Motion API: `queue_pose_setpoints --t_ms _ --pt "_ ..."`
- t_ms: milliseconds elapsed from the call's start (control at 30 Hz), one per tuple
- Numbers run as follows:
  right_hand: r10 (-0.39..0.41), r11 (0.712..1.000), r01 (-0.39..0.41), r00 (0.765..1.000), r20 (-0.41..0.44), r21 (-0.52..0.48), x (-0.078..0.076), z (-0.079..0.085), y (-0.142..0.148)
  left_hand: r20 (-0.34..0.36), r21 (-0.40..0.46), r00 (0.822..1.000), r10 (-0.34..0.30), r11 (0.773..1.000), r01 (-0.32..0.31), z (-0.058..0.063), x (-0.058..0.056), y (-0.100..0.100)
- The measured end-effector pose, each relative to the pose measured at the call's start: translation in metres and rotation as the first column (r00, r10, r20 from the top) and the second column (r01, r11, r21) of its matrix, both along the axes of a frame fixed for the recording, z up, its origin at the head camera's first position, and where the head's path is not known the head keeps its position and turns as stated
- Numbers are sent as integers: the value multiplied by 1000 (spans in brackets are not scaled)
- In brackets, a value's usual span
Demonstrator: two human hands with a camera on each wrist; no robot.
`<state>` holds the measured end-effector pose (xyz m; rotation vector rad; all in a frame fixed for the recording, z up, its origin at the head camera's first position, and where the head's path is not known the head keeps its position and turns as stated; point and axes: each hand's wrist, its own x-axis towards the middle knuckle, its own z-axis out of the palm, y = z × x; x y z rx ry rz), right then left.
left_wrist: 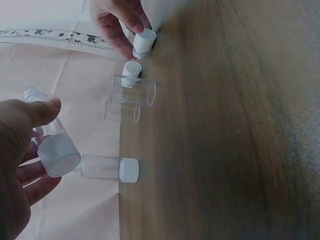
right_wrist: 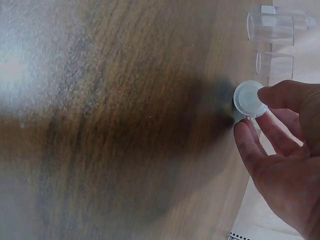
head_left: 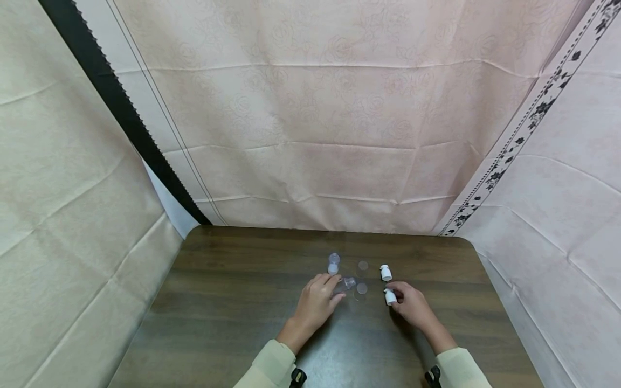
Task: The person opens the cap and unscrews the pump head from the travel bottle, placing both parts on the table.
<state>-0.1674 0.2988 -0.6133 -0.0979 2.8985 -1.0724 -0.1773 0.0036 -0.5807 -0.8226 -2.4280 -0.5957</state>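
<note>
My left hand (head_left: 315,300) holds a small clear bottle with a white base (left_wrist: 59,154), tilted, thumb on the near side and fingers behind. Between the thumb and fingers of my right hand (head_left: 413,308) is a white pump top (head_left: 390,297), pinched low over the table; its round end (right_wrist: 250,98) faces the right wrist view. A second white pump top (head_left: 385,272) stands just beyond that hand. Behind the left hand, another clear bottle with a white base (head_left: 332,264) stands upright. Two clear cylindrical caps (left_wrist: 134,91) (left_wrist: 122,111) stand between the hands.
The brown wooden table (head_left: 233,323) has rounded far corners. Pale patterned cloth (head_left: 315,118) hangs behind it, with more cloth (head_left: 558,242) along the right side and at the left. Light glares on the tabletop in the right wrist view.
</note>
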Motion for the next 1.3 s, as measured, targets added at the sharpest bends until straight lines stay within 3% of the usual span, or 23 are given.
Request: queue_pose_setpoints --t_ms 333,567,733,933,1167,1300 --pt "-5 1000 5 1000 -23 -6 0 -2 1 -7 12 1000 3 1000 -3 0 0 0" --pt "-21 1000 21 1000 -12 -14 2 3 1 14 124 1000 -13 992 11 -4 -7 0" --pt "-26 1000 26 999 -29 -3 4 10 1 90 215 995 -37 976 16 -9 -13 0" --pt "-20 1000 20 998 -67 8 8 19 1 214 274 976 -26 961 -35 -16 -18 3" --pt "-18 1000 16 996 -92 -20 15 30 -5 270 360 962 -33 930 -69 -28 -24 7" --pt "-8 997 1 995 -100 -73 20 37 -9 339 390 940 -46 916 -96 -35 -27 8"
